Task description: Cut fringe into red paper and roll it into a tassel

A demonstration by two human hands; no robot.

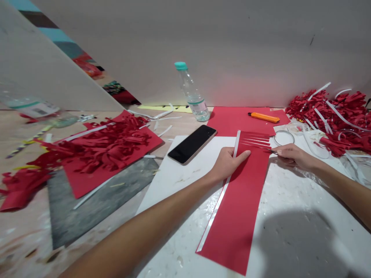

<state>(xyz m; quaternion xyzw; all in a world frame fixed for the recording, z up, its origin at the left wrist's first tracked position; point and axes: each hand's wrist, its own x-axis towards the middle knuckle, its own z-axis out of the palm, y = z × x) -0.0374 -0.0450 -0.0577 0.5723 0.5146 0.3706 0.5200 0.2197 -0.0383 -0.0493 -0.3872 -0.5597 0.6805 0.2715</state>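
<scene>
A long red paper strip [236, 208] lies at a slant before me, with a white tape-like band [214, 222] down its left edge. Several slits run in from the right edge near its far end, making a fringe [255, 139]. My left hand [228, 164] grips the strip's left side, thumb on top and fingers hidden underneath. At the right edge, by the nearest slit, my right hand [294, 156] is closed on scissors [272, 151]; only their thin dark blades show, and the handles are hidden in the fingers.
A phone [193, 143] lies on the white board [290, 193]. Behind stand a plastic bottle [193, 94] and an orange cutter [265, 117] on red paper [232, 119]. Fringed red paper piles [342, 116] lie right, others left [107, 146] above a grey sheet [98, 216].
</scene>
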